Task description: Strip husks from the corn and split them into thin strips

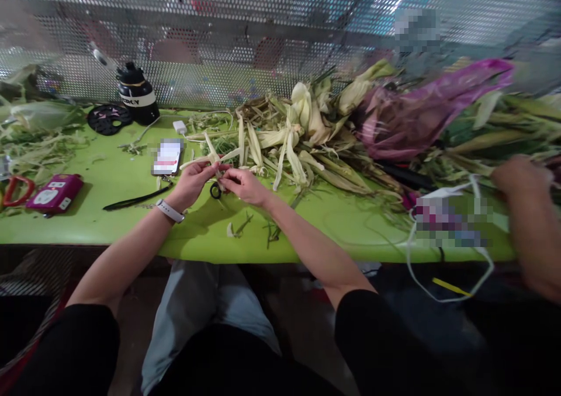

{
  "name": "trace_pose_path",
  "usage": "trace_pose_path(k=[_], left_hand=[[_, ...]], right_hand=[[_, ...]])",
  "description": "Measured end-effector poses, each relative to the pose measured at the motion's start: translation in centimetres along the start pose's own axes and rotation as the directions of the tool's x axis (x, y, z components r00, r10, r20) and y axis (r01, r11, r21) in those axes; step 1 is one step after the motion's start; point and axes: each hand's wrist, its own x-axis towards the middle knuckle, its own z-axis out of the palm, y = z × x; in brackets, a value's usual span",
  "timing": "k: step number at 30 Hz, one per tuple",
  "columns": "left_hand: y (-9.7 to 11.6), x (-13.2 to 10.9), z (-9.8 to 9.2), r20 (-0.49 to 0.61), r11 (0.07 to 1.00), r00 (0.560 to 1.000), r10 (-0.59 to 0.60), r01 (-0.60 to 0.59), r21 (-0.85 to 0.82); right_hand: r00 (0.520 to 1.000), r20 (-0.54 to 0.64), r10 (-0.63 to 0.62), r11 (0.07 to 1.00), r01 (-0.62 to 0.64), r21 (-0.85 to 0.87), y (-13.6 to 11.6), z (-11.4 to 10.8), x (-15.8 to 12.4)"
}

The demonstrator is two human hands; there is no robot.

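Observation:
My left hand (196,179), with a pale watch on its wrist, pinches strips of corn husk (212,146) above the green tabletop (342,221). My right hand (246,186) meets it from the right, its fingertips closed on the lower end of the same strips. The husk ends fan out away from me. Just below the fingertips a small black ring (215,191) shows; whether it touches the husk I cannot tell. A heap of corn husks (302,133) lies beyond my right hand.
A phone (167,155), black strap (135,198) and white charger (179,127) lie left; farther left are a black bottle (138,95), magenta box (55,194) and orange-handled tool (18,191). A purple bag (394,118) and another person's arm (532,226) are right. Perforated metal (219,45) stands behind.

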Motion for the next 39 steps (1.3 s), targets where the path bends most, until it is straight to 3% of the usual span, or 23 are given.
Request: trace_pose_path(k=[6,13,15,17,21,24,28,32,39], left_hand=[[0.7,0.0,-0.2,-0.026,0.997,0.998,0.054,-0.055,-0.047],[2.1,-0.5,0.1,-0.076,0.997,0.997,-0.004,-0.002,-0.081],[2.2,-0.6,0.1,-0.061,0.996,0.998,-0.025,0.02,-0.081],[2.2,-0.7,0.1,-0.044,0.997,0.998,-0.044,0.041,-0.069],[1.6,-0.9,0.4,0.014,0.997,0.997,-0.078,0.077,0.029],[0.9,-0.9,0.7,0.052,0.993,0.997,-0.05,0.044,0.105],[0.6,-0.6,0.7,0.018,0.995,0.999,-0.046,0.044,0.093],[0.8,-0.4,0.4,-0.008,0.996,1.0,-0.012,0.013,0.087],[1.1,-0.9,0.1,0.159,0.96,0.981,-0.109,0.063,0.272]], right_hand=[[0.989,0.136,0.055,0.991,-0.071,0.11,-1.1,-0.8,-0.3],[0.964,0.257,0.066,0.988,-0.1,0.12,-1.5,-1.2,-0.6],[0.97,0.214,0.115,0.983,-0.142,0.114,-1.5,-1.3,-0.6],[0.981,0.083,0.175,0.971,-0.186,0.152,-1.4,-1.5,-0.5],[0.956,-0.117,0.268,0.936,-0.229,0.268,-0.8,-1.5,0.1],[0.959,-0.154,0.239,0.938,-0.187,0.292,-0.5,-0.8,0.3],[0.958,-0.253,0.133,0.967,-0.07,0.244,-0.3,0.0,0.2],[0.939,-0.297,0.172,0.968,-0.105,0.227,0.0,-0.4,0.0],[0.935,-0.339,0.107,0.978,-0.037,0.206,0.2,-2.6,0.5]])
